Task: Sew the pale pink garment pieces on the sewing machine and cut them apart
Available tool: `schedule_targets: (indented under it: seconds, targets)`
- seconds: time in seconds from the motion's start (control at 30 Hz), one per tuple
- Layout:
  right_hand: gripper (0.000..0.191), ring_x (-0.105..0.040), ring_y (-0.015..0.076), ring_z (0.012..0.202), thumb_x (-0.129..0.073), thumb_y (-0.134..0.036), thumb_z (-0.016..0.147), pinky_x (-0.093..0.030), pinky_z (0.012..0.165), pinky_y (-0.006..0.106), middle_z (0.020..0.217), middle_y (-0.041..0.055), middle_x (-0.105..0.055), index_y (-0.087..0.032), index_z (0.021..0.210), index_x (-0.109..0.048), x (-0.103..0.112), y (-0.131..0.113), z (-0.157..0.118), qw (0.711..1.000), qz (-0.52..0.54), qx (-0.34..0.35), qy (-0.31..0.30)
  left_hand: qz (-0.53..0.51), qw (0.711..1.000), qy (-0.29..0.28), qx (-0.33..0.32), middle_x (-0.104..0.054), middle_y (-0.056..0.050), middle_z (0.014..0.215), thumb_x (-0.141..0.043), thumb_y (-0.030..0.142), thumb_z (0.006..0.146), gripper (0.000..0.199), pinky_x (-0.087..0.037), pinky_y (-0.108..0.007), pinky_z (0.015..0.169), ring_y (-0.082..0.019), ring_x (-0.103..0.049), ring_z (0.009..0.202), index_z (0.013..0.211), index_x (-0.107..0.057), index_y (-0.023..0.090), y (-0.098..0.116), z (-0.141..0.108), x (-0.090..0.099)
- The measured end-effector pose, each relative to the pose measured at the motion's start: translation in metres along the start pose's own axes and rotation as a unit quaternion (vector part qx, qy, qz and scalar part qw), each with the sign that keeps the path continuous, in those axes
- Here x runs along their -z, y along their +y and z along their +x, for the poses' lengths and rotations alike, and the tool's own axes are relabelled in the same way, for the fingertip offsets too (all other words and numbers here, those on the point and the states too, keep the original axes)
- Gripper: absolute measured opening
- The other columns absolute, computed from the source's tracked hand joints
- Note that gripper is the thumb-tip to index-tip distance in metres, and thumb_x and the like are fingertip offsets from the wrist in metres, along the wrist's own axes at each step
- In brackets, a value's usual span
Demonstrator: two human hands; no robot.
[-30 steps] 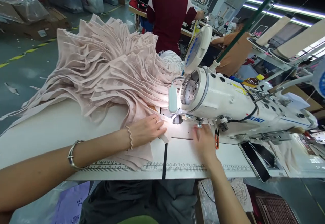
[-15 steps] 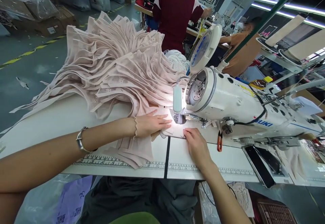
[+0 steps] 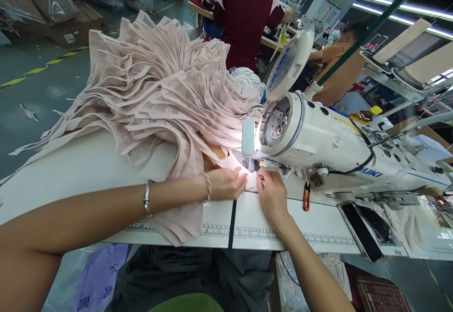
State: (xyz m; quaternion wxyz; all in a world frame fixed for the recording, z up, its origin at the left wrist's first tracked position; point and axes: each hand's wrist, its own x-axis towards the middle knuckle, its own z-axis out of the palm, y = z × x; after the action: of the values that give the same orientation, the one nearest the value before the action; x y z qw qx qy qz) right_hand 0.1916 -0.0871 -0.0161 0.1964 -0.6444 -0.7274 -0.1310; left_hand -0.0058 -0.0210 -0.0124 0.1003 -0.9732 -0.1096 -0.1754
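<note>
Pale pink fabric (image 3: pixel 250 182) lies under the lit needle area of a white sewing machine (image 3: pixel 318 132). My left hand (image 3: pixel 228 183), fingers curled, pinches the fabric just left of the presser foot (image 3: pixel 250 163). At the fabric's right edge, close in front of the needle area, my right hand (image 3: pixel 272 194) has thumb and fingers closed on it. A strip of the same fabric (image 3: pixel 186 217) hangs beneath my left wrist toward the table's front edge. The needle tip itself is too small to make out.
A big heap of pink fabric pieces (image 3: pixel 159 85) covers the table's far left. Orange-handled thread snips (image 3: pixel 306 197) and a phone (image 3: pixel 359 231) lie on the right. A ruler strip (image 3: pixel 300 237) runs along the front edge. Two people work behind.
My left hand has gone from lying flat on the fabric to curled fingers, moving right and nearer me. My right hand has shifted slightly up toward the needle. The fabric has turned and bunched.
</note>
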Motion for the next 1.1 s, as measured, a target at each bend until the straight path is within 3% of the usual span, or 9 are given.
schedule_targets:
  seconds: [0.1, 0.17, 0.3, 0.47, 0.57, 0.67, 0.77, 0.87, 1.1]
  targets:
    - [0.026, -0.060, 0.0225, 0.082, -0.040, -0.015, 0.095, -0.045, 0.072, 0.031, 0.081, 0.0091, -0.065, -0.016, 0.091, -0.065, 0.003, -0.001, 0.000, 0.999, -0.040, 0.020, -0.016, 0.093, 0.994, 0.000, -0.050, -0.067, -0.027, 0.112, -0.040, 0.004, 0.092, 0.033, -0.054, -0.041, 0.059, -0.035, -0.070, 0.097, 0.114, -0.064, 0.000, 0.032, 0.007, -0.005]
    - [0.023, -0.061, 0.0215, 0.081, -0.042, -0.010, 0.093, -0.045, 0.068, 0.029, 0.083, 0.0092, -0.066, -0.015, 0.092, -0.065, 0.007, -0.002, 0.002, 0.996, -0.070, 0.024, -0.053, 0.136, 0.990, -0.012, -0.034, -0.068, -0.029, 0.110, -0.039, 0.002, 0.091, 0.034, -0.053, -0.040, 0.056, -0.036, -0.070, 0.095, 0.115, -0.063, -0.004, 0.041, 0.009, -0.005]
    - [0.030, -0.063, 0.0206, 0.077, -0.043, 0.000, 0.086, -0.040, 0.059, 0.027, 0.091, 0.0111, -0.068, -0.014, 0.101, -0.064, 0.019, -0.006, 0.013, 0.976, -0.161, -0.023, -0.143, 0.173, 0.984, -0.024, 0.022, -0.068, -0.027, 0.110, -0.036, -0.001, 0.093, 0.034, -0.051, -0.035, 0.058, -0.033, -0.067, 0.101, 0.114, -0.062, -0.005, 0.030, 0.005, 0.001]
    - [0.019, -0.063, 0.0193, 0.067, -0.044, -0.015, 0.094, -0.032, 0.054, 0.026, 0.077, 0.0067, -0.069, -0.017, 0.104, -0.060, 0.018, -0.020, 0.030, 0.961, -0.159, -0.068, -0.214, 0.139, 0.990, 0.006, 0.032, -0.067, -0.023, 0.117, -0.037, 0.006, 0.096, 0.030, -0.052, -0.039, 0.089, -0.028, -0.065, 0.109, 0.106, -0.065, 0.001, 0.013, -0.001, -0.003]
    - [0.016, -0.062, 0.0182, 0.065, -0.044, -0.023, 0.096, -0.031, 0.056, 0.026, 0.073, 0.0052, -0.068, -0.016, 0.100, -0.058, 0.008, -0.026, 0.030, 0.975, -0.097, -0.065, -0.189, 0.079, 0.992, 0.031, 0.093, -0.067, -0.020, 0.119, -0.038, 0.005, 0.096, 0.029, -0.050, -0.037, 0.098, -0.025, -0.063, 0.115, 0.112, -0.062, 0.002, 0.007, -0.004, -0.010]
    - [0.015, -0.061, 0.0184, 0.062, -0.043, -0.022, 0.093, -0.030, 0.056, 0.026, 0.070, 0.0055, -0.067, -0.016, 0.094, -0.056, -0.002, -0.025, 0.024, 0.986, -0.053, -0.079, -0.138, -0.049, 0.979, 0.087, 0.176, -0.068, -0.014, 0.121, -0.040, 0.003, 0.094, 0.031, -0.050, -0.032, 0.101, -0.020, -0.063, 0.117, 0.118, -0.059, 0.007, 0.005, -0.007, -0.013]
    - [0.012, -0.057, 0.0183, 0.057, -0.045, -0.025, 0.088, -0.027, 0.054, 0.025, 0.065, 0.0040, -0.065, -0.018, 0.086, -0.055, -0.005, -0.020, 0.019, 0.988, -0.011, -0.096, -0.120, -0.146, 0.972, 0.113, 0.148, -0.066, -0.008, 0.127, -0.038, 0.001, 0.093, 0.039, -0.050, -0.028, 0.102, -0.014, -0.060, 0.121, 0.127, -0.055, 0.013, 0.011, -0.010, -0.013]
    - [0.012, -0.055, 0.0179, 0.056, -0.044, -0.027, 0.087, -0.026, 0.053, 0.025, 0.065, 0.0034, -0.064, -0.020, 0.083, -0.053, -0.004, -0.019, 0.017, 0.985, 0.016, -0.108, -0.130, -0.102, 0.986, 0.085, 0.101, -0.060, -0.011, 0.135, -0.037, 0.003, 0.096, 0.038, -0.046, -0.031, 0.108, -0.018, -0.053, 0.130, 0.129, -0.054, 0.010, 0.019, -0.010, -0.014]
    - [0.022, -0.056, 0.0193, 0.061, -0.032, -0.022, 0.090, -0.027, 0.056, 0.027, 0.070, 0.0065, -0.066, -0.019, 0.088, -0.054, -0.001, -0.021, 0.018, 0.981, 0.019, -0.119, -0.151, 0.014, 0.996, 0.046, 0.073, -0.060, -0.014, 0.135, -0.034, 0.006, 0.099, 0.036, -0.039, -0.038, 0.112, -0.023, -0.051, 0.132, 0.129, -0.054, 0.006, 0.021, -0.008, -0.018]
